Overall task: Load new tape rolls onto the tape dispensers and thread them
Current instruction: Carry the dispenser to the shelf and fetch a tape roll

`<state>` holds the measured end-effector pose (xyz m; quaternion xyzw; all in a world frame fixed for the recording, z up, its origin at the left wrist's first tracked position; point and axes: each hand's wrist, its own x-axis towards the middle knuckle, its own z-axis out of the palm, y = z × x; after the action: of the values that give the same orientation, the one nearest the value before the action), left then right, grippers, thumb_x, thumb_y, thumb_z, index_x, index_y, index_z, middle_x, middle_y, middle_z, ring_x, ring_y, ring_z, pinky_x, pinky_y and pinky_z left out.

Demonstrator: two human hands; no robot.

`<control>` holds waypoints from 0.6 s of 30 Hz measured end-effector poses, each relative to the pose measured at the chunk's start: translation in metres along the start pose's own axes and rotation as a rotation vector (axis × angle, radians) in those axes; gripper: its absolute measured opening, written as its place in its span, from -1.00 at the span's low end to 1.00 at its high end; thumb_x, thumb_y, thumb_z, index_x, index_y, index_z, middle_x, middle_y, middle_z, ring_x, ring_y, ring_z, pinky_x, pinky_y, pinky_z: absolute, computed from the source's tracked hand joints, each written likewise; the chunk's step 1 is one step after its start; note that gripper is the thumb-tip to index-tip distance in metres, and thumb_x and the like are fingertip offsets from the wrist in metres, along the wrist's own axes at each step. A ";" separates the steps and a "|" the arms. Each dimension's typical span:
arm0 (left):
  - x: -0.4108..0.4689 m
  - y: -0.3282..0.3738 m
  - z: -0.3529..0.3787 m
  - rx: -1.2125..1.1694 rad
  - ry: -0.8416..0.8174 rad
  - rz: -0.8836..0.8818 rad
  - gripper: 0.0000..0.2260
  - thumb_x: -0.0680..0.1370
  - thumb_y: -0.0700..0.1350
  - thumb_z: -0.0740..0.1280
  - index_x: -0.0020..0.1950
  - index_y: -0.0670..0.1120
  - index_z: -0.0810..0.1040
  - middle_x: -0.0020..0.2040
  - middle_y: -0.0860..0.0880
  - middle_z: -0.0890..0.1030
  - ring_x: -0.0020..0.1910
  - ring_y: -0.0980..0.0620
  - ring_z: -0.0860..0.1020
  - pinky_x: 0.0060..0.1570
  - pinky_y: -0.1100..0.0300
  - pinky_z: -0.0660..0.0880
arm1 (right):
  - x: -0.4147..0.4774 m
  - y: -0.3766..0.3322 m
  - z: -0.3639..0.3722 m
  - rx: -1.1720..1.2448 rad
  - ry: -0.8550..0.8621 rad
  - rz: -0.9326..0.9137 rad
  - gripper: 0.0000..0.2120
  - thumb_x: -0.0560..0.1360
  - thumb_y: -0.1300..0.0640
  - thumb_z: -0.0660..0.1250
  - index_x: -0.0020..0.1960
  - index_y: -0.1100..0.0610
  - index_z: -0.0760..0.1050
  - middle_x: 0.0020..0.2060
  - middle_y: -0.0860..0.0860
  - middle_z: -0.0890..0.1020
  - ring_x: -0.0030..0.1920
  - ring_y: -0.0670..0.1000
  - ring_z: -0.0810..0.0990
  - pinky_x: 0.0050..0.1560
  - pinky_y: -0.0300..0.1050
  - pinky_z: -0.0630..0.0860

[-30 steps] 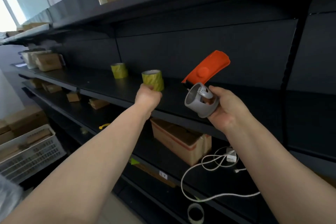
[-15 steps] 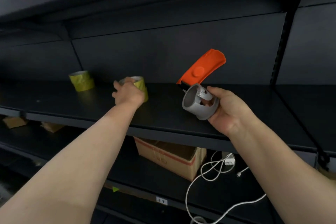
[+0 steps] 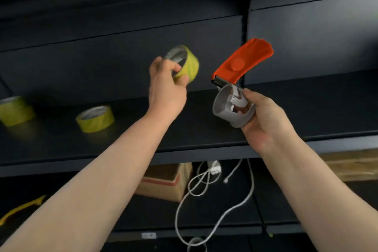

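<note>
My left hand [image 3: 165, 90] holds a yellow tape roll [image 3: 185, 63] lifted above the black shelf [image 3: 184, 129], tilted with its open core facing up and left. My right hand [image 3: 263, 116] grips a tape dispenser [image 3: 233, 106] by its grey round hub, and the dispenser's orange handle [image 3: 243, 62] sticks up to the right. The held roll hangs a short way left of the dispenser, not touching it. Two more yellow tape rolls lie on the shelf, one at mid left [image 3: 95, 118] and one at the far left edge [image 3: 15, 110].
A lower shelf holds a cardboard box [image 3: 165, 182] and a loose white cable [image 3: 206, 190]. A yellow strip [image 3: 20, 208] lies at the lower left. A tan cardboard box [image 3: 351, 165] sits on the right. A dark upright divider [image 3: 245, 47] rises behind the dispenser.
My left hand closed on a yellow roll and lifted it off the shelf, bringing it up and right toward the dispenser. The view swung right. The right hand kept the dispenser steady.
</note>
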<state>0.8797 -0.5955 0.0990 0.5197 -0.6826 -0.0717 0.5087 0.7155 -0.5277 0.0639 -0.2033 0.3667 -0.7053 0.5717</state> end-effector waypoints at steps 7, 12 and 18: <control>-0.059 0.115 0.110 -0.296 -0.366 0.183 -0.87 0.54 -0.19 0.38 -0.03 -0.02 0.46 0.49 -0.01 0.28 0.44 0.05 0.30 0.33 0.27 0.22 | -0.045 -0.086 -0.116 0.039 0.284 -0.169 -0.94 0.54 0.21 0.34 -0.04 0.12 0.58 -0.30 -0.02 0.69 -0.33 -0.06 0.66 -0.11 -0.06 0.60; -0.114 0.208 0.183 -0.510 -0.609 0.153 -0.85 0.52 -0.16 0.38 -0.11 0.08 0.47 0.46 0.08 0.33 0.41 0.10 0.32 0.38 0.10 0.30 | -0.080 -0.142 -0.224 0.052 0.487 -0.268 -0.72 0.58 0.20 0.28 0.27 0.21 0.51 0.09 0.09 0.67 -0.01 0.10 0.66 0.05 0.04 0.57; -0.198 0.290 0.251 -0.647 -0.829 0.301 -0.89 0.50 -0.16 0.43 -0.10 0.00 0.52 0.43 0.12 0.37 0.34 0.21 0.35 0.36 0.19 0.26 | -0.135 -0.189 -0.343 0.092 0.696 -0.372 -0.61 0.61 0.37 0.14 0.34 0.03 0.36 0.09 0.07 0.63 0.01 0.10 0.65 -0.04 0.07 0.59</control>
<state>0.4910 -0.4187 0.0394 0.1614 -0.8360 -0.4031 0.3356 0.3847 -0.2867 0.0014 0.0108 0.4635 -0.8392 0.2843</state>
